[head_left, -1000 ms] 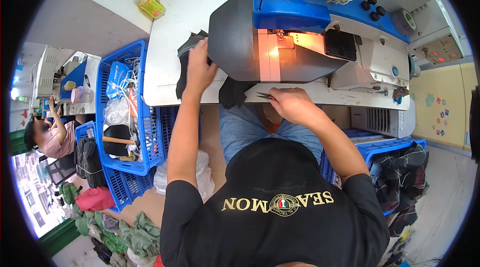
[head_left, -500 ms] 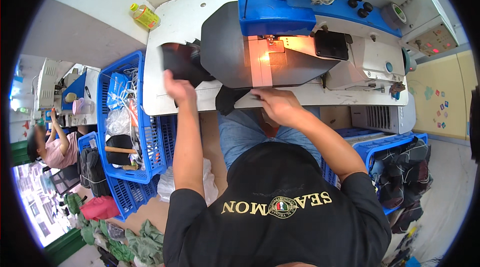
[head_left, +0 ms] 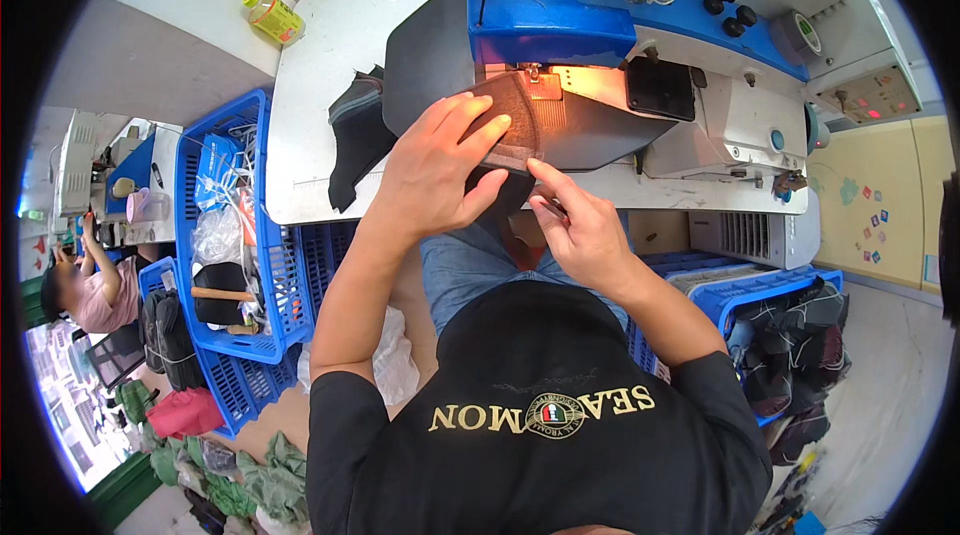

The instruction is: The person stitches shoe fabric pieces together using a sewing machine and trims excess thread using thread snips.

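Note:
Just in front of the sewing machine's needle area (head_left: 533, 75), my left hand (head_left: 435, 165) grips a dark fabric piece (head_left: 515, 115) with a brownish face and a paler strip along its lower edge. The fingers lie over its face. At the piece's lower right corner, my right hand (head_left: 590, 235) has its index fingertip touching the edge, the other fingers curled. Something slim and dark shows between its fingers, too small to name. Black fabric hangs below the piece, partly hidden by the hands. Another black fabric piece (head_left: 360, 135) lies on the white table left of my left hand.
The blue and white sewing machine (head_left: 550, 30) has a lit grey work plate (head_left: 420, 65). A drink bottle (head_left: 273, 19) stands at the back left. Blue baskets flank me, a filled one (head_left: 265, 285) left, another (head_left: 775, 300) right. Far left sits another person (head_left: 105, 300).
My left hand has moved right from the black fabric at the left to the dark piece before the needle. My right hand has shifted slightly right and down. The piece's brownish face now shows.

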### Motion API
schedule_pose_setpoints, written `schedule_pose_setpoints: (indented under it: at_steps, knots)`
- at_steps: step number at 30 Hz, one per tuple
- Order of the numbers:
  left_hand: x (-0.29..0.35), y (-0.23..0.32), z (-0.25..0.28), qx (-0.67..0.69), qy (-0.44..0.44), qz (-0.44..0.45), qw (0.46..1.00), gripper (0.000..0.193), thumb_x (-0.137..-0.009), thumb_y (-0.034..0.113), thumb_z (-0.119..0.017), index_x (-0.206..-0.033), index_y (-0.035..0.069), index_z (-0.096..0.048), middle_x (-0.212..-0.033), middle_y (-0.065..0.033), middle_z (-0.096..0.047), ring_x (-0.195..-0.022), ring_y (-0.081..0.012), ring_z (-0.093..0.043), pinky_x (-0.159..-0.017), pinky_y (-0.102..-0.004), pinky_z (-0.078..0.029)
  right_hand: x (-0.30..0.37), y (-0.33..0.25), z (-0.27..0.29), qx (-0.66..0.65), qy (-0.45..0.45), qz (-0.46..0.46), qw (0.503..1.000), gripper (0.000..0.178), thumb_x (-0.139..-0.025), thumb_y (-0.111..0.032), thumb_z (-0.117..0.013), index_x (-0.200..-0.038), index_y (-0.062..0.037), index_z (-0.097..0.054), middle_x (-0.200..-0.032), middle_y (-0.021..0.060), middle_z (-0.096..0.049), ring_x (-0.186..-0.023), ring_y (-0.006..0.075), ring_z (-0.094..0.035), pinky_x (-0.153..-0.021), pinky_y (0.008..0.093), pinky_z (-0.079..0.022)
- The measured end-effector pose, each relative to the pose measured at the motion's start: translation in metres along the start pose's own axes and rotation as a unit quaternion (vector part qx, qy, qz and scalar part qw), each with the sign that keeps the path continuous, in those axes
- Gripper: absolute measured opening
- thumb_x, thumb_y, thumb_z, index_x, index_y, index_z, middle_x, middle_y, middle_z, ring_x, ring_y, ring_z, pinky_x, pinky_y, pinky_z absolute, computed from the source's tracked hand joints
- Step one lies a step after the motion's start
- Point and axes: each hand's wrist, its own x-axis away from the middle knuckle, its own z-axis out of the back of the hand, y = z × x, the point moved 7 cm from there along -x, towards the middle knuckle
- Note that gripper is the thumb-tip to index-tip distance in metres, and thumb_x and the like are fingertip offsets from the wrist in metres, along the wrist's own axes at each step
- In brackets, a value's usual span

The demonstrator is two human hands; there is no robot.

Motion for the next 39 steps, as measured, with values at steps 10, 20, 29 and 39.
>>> schedule_pose_setpoints:
  at_steps: [10,20,29,39]
  knots:
    - [-0.024,-0.001,-0.011,0.008,-0.032,0.042,0.999,0.037,-0.081,0.022,-0.061,-0.112,0.002,-0.063,-0.122,-0.0181,-0.056,-0.115,-0.0360,-0.053,-0.097,-0.0417,-0.045,-0.010,0.003,0.015,0.088,0.012,-0.033,0.995,0.037,-0.087,-0.004,-0.063,-0.124,-0.0038,-0.054,-0.081,0.0175,-0.067,-0.069,0.0292,-0.068,-0.060,0.0356,-0.052]
    - [-0.025,0.002,-0.007,-0.008,-0.060,0.035,0.998,0.039,-0.082,0.019,-0.057,-0.116,0.000,-0.060,-0.124,-0.0206,-0.055,-0.117,-0.0371,-0.051,-0.100,-0.0422,-0.042,-0.015,-0.012,0.018,0.176,-0.030,-0.003,0.984,0.047,-0.083,-0.008,-0.066,-0.127,-0.0053,-0.051,-0.072,0.0162,-0.065,-0.065,0.0344,-0.065,-0.056,0.0406,-0.050]
    - [-0.035,-0.014,-0.005,0.043,-0.057,0.025,0.997,0.023,-0.079,0.010,-0.061,-0.101,0.002,-0.061,-0.120,-0.0181,-0.058,-0.113,-0.0365,-0.053,-0.096,-0.0413,-0.044,-0.034,-0.019,0.013,0.298,-0.061,0.001,0.953,0.048,-0.079,-0.019,-0.067,-0.122,-0.0013,-0.054,-0.068,0.0130,-0.065,-0.061,0.0327,-0.065,-0.053,0.0435,-0.051]
    - [-0.042,-0.032,-0.008,0.019,-0.004,0.012,1.000,0.015,-0.081,0.016,-0.067,-0.093,0.006,-0.065,-0.092,-0.0091,-0.061,-0.094,-0.0268,-0.057,-0.080,-0.0361,-0.050,-0.050,-0.020,0.009,0.348,-0.067,-0.001,0.935,0.042,-0.077,-0.022,-0.069,-0.115,-0.0049,-0.062,-0.065,0.0105,-0.064,-0.060,0.0290,-0.065,-0.054,0.0406,-0.051]
